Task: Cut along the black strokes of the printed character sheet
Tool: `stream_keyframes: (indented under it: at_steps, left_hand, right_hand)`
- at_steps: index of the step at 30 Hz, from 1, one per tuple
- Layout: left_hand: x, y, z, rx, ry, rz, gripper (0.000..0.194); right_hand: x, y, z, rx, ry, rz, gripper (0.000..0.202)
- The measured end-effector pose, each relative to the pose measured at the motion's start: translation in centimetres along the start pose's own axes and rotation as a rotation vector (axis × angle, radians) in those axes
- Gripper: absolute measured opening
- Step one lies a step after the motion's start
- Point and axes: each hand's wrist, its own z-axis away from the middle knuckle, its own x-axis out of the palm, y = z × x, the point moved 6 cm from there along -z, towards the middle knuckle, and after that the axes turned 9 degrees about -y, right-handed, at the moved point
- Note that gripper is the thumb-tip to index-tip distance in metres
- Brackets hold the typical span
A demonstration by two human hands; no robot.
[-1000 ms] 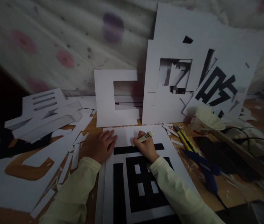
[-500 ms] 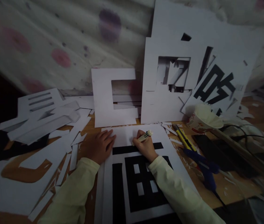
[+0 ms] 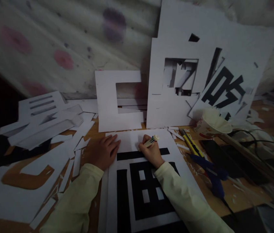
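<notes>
A pale pen [image 3: 151, 141] with a white cap end is gripped in my right hand [image 3: 151, 153], its tip hidden near the top edge of a black printed bar [image 3: 129, 155]. The bar belongs to a large black character on a white sheet [image 3: 124, 139] in front of me. Flat on the left edge of that sheet rests my left hand [image 3: 104, 151], fingers stretched out and holding nothing. Below my right hand, the black block [image 3: 140, 178] of the character shows small white squares, partly covered by my sleeve.
A yellow utility knife [image 3: 192, 143], a blue glue gun [image 3: 212, 176], a dark phone [image 3: 220, 158] and a paper cup [image 3: 212, 124] lie to the right. White cut-out boards [image 3: 121, 124] lean at the back. Paper offcuts [image 3: 65, 174] cover the left side.
The pen and my right fingers have shifted very slightly to the right. My left hand stays in place on the sheet.
</notes>
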Motion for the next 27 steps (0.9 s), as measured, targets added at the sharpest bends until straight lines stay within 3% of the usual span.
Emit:
stream_keyframes:
  at_steps: [4, 10, 17, 22, 27]
  left_hand:
    - [0.4, -0.3, 0.1, 0.002, 0.01, 0.034, 0.03]
    - [-0.1, 0.1, 0.0, 0.017, -0.002, 0.01, 0.03]
    - [-0.7, 0.3, -0.2, 0.024, 0.005, 0.004, 0.029]
    - [-1.5, 3.4, -0.1, 0.193, 0.017, 0.006, 0.05]
    - [-0.3, 6.8, 0.2, 0.262, -0.059, 0.106, 0.047]
  right_hand:
    - [-0.2, -0.2, 0.1, 0.01, 0.009, -0.01, 0.021]
    - [-1.9, -0.2, 0.4, 0.057, 0.193, -0.017, 0.021]
    - [-1.4, 0.1, 0.1, 0.076, 0.053, 0.061, 0.022]
    - [-1.5, -0.1, 0.1, 0.101, 0.094, 0.003, 0.022]
    - [-2.2, -0.4, 0.2, 0.073, 0.217, -0.05, 0.021]
